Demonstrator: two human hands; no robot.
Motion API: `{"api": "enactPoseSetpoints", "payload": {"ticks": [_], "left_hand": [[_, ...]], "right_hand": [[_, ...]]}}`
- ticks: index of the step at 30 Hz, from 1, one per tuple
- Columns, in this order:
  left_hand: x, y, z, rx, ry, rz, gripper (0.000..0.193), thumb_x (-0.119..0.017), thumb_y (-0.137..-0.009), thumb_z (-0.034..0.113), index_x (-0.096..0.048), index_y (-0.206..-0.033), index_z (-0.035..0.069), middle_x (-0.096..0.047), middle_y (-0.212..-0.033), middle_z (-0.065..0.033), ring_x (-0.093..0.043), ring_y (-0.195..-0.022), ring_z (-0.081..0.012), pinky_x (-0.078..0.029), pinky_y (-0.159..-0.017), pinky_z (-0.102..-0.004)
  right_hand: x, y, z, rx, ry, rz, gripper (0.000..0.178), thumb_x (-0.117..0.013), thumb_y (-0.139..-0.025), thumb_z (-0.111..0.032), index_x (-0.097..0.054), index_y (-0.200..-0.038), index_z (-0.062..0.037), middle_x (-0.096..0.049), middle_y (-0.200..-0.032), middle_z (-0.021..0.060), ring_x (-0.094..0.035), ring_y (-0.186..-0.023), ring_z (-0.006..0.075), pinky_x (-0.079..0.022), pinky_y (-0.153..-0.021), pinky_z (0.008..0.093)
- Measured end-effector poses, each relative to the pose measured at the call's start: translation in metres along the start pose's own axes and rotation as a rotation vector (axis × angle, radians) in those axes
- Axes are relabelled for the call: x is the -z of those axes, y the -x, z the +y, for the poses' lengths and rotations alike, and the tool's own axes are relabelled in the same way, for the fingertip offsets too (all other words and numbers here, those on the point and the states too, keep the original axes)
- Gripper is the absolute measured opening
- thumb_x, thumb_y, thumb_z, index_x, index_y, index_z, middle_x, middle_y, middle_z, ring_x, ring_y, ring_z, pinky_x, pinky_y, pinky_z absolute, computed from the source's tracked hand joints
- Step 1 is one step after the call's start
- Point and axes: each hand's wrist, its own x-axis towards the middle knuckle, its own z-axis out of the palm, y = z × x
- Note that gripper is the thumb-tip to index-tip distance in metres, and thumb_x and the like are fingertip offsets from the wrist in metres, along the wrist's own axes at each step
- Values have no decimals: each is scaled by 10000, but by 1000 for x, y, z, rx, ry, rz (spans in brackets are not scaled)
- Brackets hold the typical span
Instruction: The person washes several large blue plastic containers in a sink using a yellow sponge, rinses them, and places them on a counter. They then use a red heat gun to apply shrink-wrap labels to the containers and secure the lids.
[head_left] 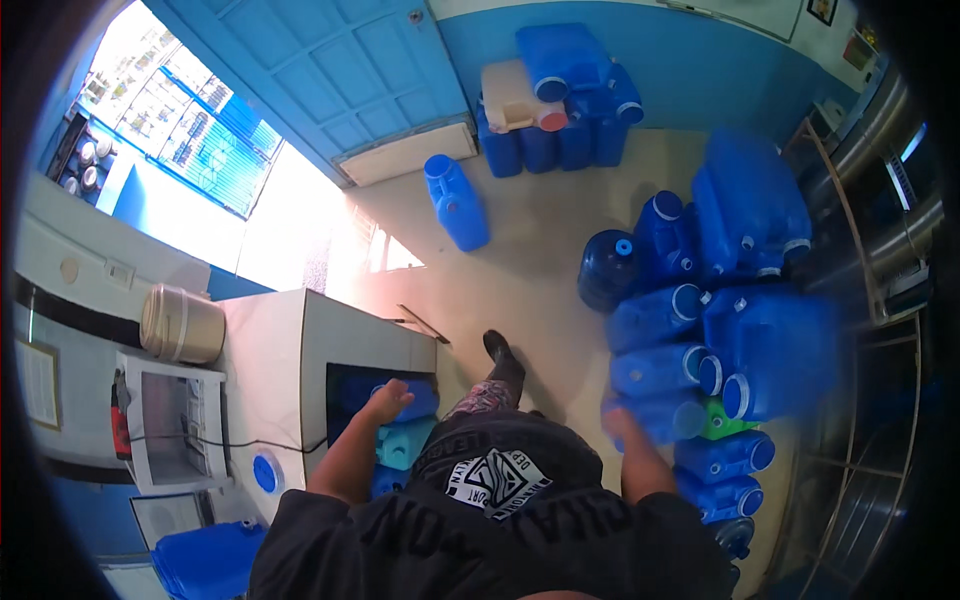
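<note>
My left hand [392,399] hangs in front of the recess under the white counter, its fingers loosely bent with nothing seen in them. Behind it, inside the recess, are a blue jug [424,397] and a teal jug [403,446]; whether the hand touches either I cannot tell. On the other side, my right hand [622,426] is smeared by motion beside a blue jug [672,421] in the row on the right. Its fingers do not show clearly, and I cannot tell if it touches that jug.
Blue jugs [755,210] are piled along the right, by a metal rack [850,430]. More jugs [560,60], one pale with a red cap [512,95], stand at the far wall. A lone blue jug [457,205] is near the open door [320,70]. The counter [262,350] bounds the left.
</note>
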Motion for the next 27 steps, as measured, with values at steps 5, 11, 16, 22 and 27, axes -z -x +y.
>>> {"api": "enactPoseSetpoints", "payload": {"ticks": [5, 11, 16, 22, 27], "left_hand": [[-25, -46, -50, 140, 6, -267, 400, -649, -925, 364, -642, -1068, -9, -692, -886, -163, -679, -837, -299, -528, -738, -422], [0, -114, -47, 284, 198, -302, 385, -629, -934, 380, -648, -963, -3, -658, -773, -119, -639, -674, -230, -515, -630, -388], [50, -210, 8, -4, 193, 104, 364, -577, -948, 320, -615, -991, -40, -668, -1021, -212, -654, -953, -360, -521, -849, -420], [141, -252, 49, 52, 565, 75, 538, -671, -931, 305, -469, -1291, -39, -658, -1100, -195, -673, -948, -256, -537, -834, -362], [203, -243, 34, 106, 761, 163, 511, -661, -946, 296, -495, -1315, -16, -650, -1155, -185, -644, -1039, -242, -523, -870, -354]], "right_hand": [[-5, 24, 19, -52, 238, -251, 258, -617, -819, -290, -716, -760, -59, -692, -750, 153, -676, -680, 337, -535, -615, 445], [82, 29, -77, -492, -48, -297, 269, -648, -835, -333, -703, -873, -72, -696, -821, 133, -681, -708, 320, -539, -614, 437], [149, -102, -82, 110, 502, -531, 281, -575, -874, -316, -733, -878, -84, -709, -885, 177, -686, -781, 345, -546, -706, 469], [236, -347, -275, -102, 291, 89, 265, -589, -875, -242, -719, -985, -40, -702, -1049, 219, -677, -987, 367, -521, -864, 450], [241, -496, -411, 123, 101, 17, 283, -632, -915, -274, -653, -1093, -55, -700, -899, 78, -672, -803, 184, -531, -735, 346]]}}
